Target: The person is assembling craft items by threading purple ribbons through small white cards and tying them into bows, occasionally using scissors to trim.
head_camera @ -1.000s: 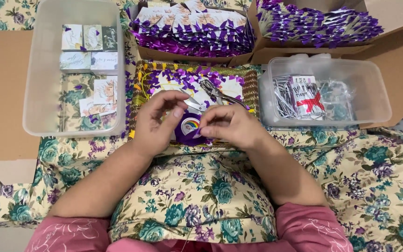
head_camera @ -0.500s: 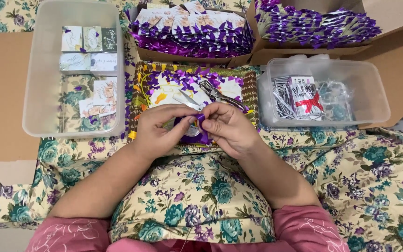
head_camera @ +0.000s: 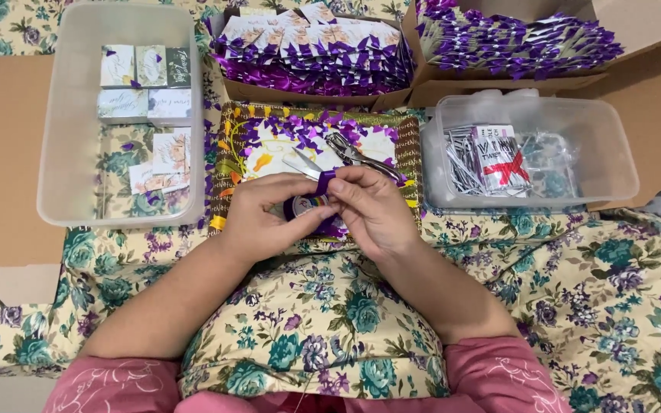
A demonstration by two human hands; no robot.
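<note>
My left hand (head_camera: 269,214) and my right hand (head_camera: 372,210) meet over a flowered cushion, fingertips pinched together on a strip of purple ribbon (head_camera: 325,180). Between and under the hands lies a purple ribbon roll (head_camera: 307,208) with a rainbow label. Just beyond the fingers, on a patterned tray (head_camera: 227,164) strewn with purple ribbon snippets, lie scissors (head_camera: 304,162) and a metal hole punch (head_camera: 361,157).
A clear tub (head_camera: 66,138) at left holds small printed cards. A clear tub (head_camera: 613,153) at right holds silver twist ties and plastic bags. Two cardboard boxes (head_camera: 392,98) at the back are packed with cards bearing purple bows. Flowered fabric covers my lap.
Both hands have lifted slightly off the ribbon roll and drawn together, pulling the purple ribbon end up between the fingertips.
</note>
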